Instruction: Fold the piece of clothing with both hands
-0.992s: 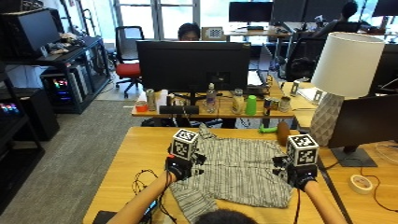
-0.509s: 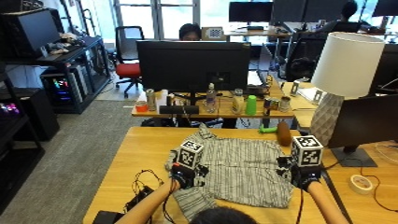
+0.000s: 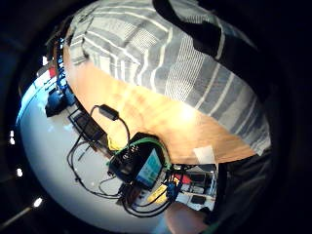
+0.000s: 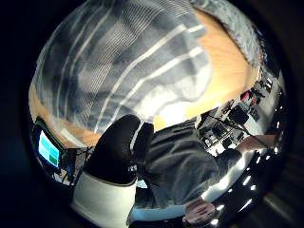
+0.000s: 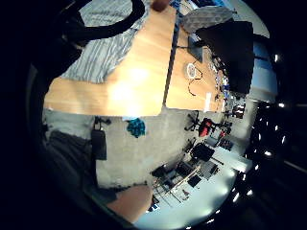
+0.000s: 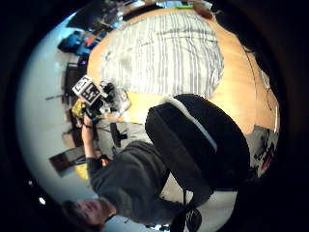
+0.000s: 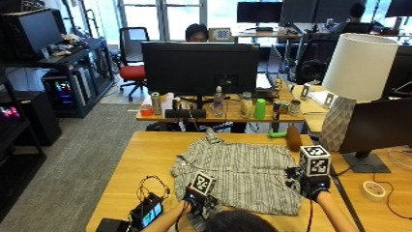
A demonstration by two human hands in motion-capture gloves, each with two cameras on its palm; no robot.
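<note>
A grey striped shirt (image 7: 241, 176) lies spread flat on the wooden table (image 7: 148, 159), collar toward the far edge. My left hand (image 7: 195, 199) is at the shirt's near left corner, close to my body, and holds the cloth there. The striped cloth (image 4: 118, 61) fills the left palm views, and a black finger (image 3: 209, 34) lies across it. My right hand (image 7: 313, 187) hovers at the shirt's right edge with nothing in it. From that palm the whole shirt (image 6: 164, 53) shows flat on the table.
A black device with a lit screen and loose cables (image 7: 147, 212) lies at the near left of the table. On the right stand a white lamp (image 7: 351, 92), a dark monitor foot (image 7: 363, 164) and a tape roll (image 7: 372, 190). A brown object (image 7: 293, 137) sits beyond the shirt.
Both hands have drawn back toward me along the shirt's sides. The left went furthest, from the shirt's middle left to its near left corner.
</note>
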